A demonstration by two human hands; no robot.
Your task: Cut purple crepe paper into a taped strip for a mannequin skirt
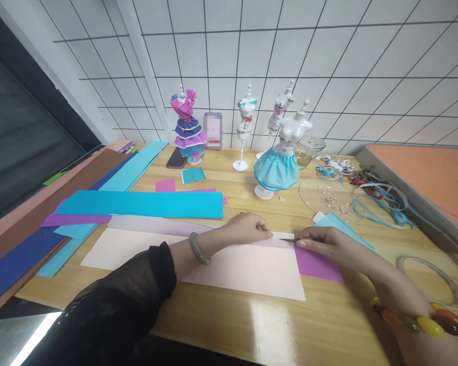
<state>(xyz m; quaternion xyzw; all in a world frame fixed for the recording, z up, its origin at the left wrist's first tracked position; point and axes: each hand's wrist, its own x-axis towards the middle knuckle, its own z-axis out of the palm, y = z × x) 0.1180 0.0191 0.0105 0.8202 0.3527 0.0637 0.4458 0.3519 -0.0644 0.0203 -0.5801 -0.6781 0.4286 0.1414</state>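
A pale pink sheet of paper (244, 269) lies across the table, its far edge turned up as a whitish lilac strip (156, 226). My left hand (248, 227) rests over that strip, its fingers pinched at the paper near the right end. My right hand (320, 241) grips a thin, dark, pointed tool (289, 240), whose tip lies at the strip just right of my left fingertips. Its handle is hidden in my fingers, so its exact kind is unclear. Purple paper (316, 263) shows beneath my right hand.
Folded turquoise paper (145, 204) lies beyond the strip, with long coloured sheets (19, 259) at left. A white mannequin in a blue skirt (277, 170), a dressed mannequin (191, 134) and two others stand behind. Ribbons (381, 203) and a clear ring (431, 279) lie right.
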